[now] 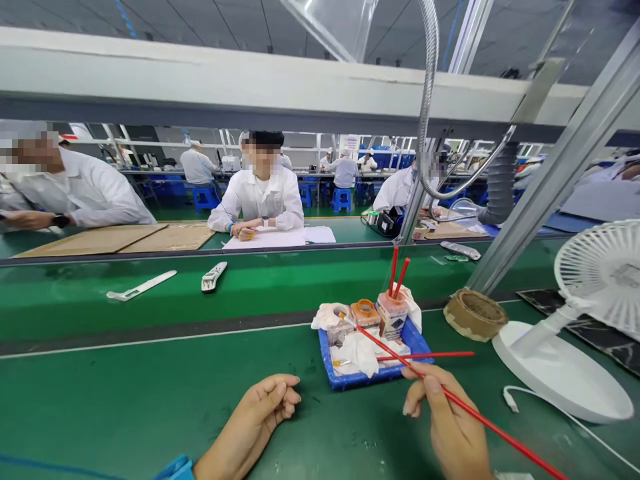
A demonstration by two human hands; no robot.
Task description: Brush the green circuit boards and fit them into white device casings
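A long red-handled paintbrush [480, 417] is pinched between the thumb and fingers of my right hand [453, 420]. Its bristle tip is at the mouth of a small jar on the left side of a blue tray [357, 380]. In the tray lie crumpled white tissue [357, 353], another red brush [435, 357], an orange-rimmed jar [366, 313] and a labelled bottle [391, 315] with red handles standing in it. My left hand [263, 413] rests left of the tray, fingers curled together; nothing shows in it. A blue band is on its wrist.
A tape roll [475, 315] and a white fan [565, 373] with a cable stand on the right. Two pale plastic parts [143, 287] lie on the green conveyor [280, 280]. Co-workers in white sit beyond it. A metal post [545, 153] slants up at right.
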